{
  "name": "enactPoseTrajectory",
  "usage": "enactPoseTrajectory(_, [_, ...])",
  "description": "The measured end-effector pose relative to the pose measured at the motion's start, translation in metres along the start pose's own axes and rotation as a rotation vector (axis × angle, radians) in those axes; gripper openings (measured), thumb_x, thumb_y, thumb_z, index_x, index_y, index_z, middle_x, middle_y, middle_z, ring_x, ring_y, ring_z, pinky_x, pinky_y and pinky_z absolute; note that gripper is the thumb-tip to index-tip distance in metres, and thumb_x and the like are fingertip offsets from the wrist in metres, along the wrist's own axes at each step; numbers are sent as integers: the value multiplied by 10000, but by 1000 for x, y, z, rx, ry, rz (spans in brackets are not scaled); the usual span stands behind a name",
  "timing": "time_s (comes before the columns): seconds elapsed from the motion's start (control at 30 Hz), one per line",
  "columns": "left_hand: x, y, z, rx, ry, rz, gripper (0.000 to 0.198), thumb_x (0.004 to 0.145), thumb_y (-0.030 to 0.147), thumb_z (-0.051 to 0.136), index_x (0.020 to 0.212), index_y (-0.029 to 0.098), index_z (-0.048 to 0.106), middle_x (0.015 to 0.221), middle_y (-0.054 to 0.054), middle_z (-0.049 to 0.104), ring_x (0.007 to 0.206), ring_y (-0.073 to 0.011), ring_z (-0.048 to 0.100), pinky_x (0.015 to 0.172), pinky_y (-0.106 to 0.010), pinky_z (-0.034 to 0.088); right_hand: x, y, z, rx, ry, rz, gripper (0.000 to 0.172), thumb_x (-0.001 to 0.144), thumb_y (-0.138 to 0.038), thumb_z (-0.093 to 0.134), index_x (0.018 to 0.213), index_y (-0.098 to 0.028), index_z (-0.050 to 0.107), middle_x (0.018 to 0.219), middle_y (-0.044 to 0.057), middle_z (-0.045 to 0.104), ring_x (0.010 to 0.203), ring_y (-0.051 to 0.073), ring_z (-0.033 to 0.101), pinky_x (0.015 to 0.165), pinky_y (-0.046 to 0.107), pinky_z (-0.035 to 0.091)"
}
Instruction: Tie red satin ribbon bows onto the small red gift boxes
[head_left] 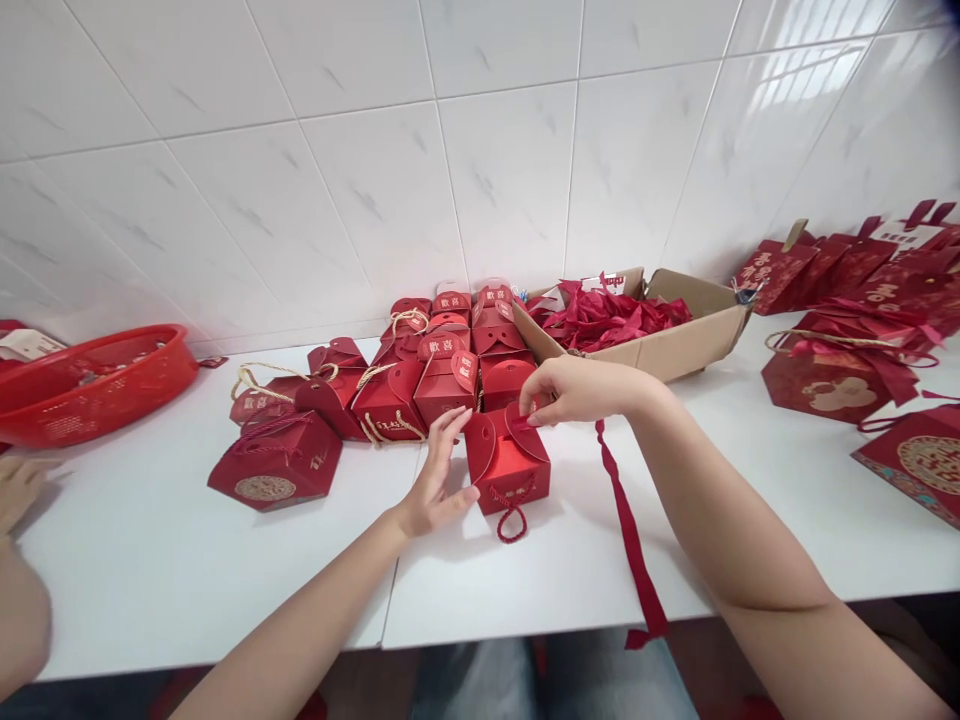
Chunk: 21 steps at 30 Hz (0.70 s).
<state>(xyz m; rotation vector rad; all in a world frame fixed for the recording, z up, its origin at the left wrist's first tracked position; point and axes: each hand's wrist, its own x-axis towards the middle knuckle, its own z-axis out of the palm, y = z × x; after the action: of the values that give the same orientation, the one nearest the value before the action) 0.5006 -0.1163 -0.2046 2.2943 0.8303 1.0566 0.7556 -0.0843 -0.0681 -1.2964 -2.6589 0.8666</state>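
Observation:
A small red gift box (508, 465) stands upright on the white table, its curved top flaps folded inward and a red cord loop hanging at its front. My left hand (441, 475) is open, fingers spread along the box's left side. At the top right flap, my right hand (574, 392) pinches a bit of red ribbon between thumb and fingertips. From beneath that hand the red ribbon (626, 520) trails down over the table's front edge. The hand covers part of the ribbon and the flap.
Several red gift boxes (390, 395) are packed together behind, with another box (277, 460) to their left. A cardboard box (660, 345) holds red ribbons. Red bags (840, 360) stand at right. At left are a red basin (105, 390) and another person's hand (19, 490).

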Motion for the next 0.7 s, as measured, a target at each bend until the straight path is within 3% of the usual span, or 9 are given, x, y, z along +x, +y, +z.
enactPoseTrajectory(0.17, [-1, -1, -1, -11, -5, -9, 783, 815, 621, 475, 1462, 288, 187, 1457, -127, 192, 1364, -340, 148, 1111, -539, 184, 4, 1, 1, 20, -22, -18, 176, 780, -304, 552, 864, -210, 674, 812, 13, 674, 683, 130, 584, 510, 214, 407])
enactPoseTrajectory(0.3, [2, 17, 3, 16, 60, -59, 720, 838, 631, 419, 1445, 298, 222, 1443, -121, 201, 1365, -324, 172, 1113, -538, 196, 7, 0, 3, 8, 22, -35, 156, 774, -292, 558, 818, -203, 680, 809, 15, 675, 701, 135, 578, 549, 225, 414])
enactPoseTrajectory(0.37, [8, 34, 7, 100, 108, -148, 582, 895, 519, 402, 1421, 312, 262, 1444, -110, 208, 1374, -298, 178, 1119, -537, 186, 9, -1, 4, 9, 33, -26, 148, 767, -283, 561, 790, -198, 680, 794, 18, 670, 684, 135, 566, 542, 230, 410])
enactPoseTrajectory(0.5, [28, 67, 9, 435, 32, -281, 392, 881, 375, 483, 1255, 258, 484, 1416, -108, 281, 1337, -297, 235, 1097, -537, 230, 11, -1, 8, -3, 34, -24, 116, 745, -258, 562, 766, -193, 655, 756, 23, 652, 646, 134, 548, 507, 232, 398])
enactPoseTrajectory(0.7, [54, 80, 1, 676, -51, -336, 330, 796, 360, 556, 1075, 186, 587, 1298, -144, 466, 1244, -351, 346, 975, -567, 356, 12, -4, 10, -20, 53, -25, 53, 722, -240, 567, 713, -190, 585, 759, 18, 641, 650, 132, 542, 491, 231, 386])
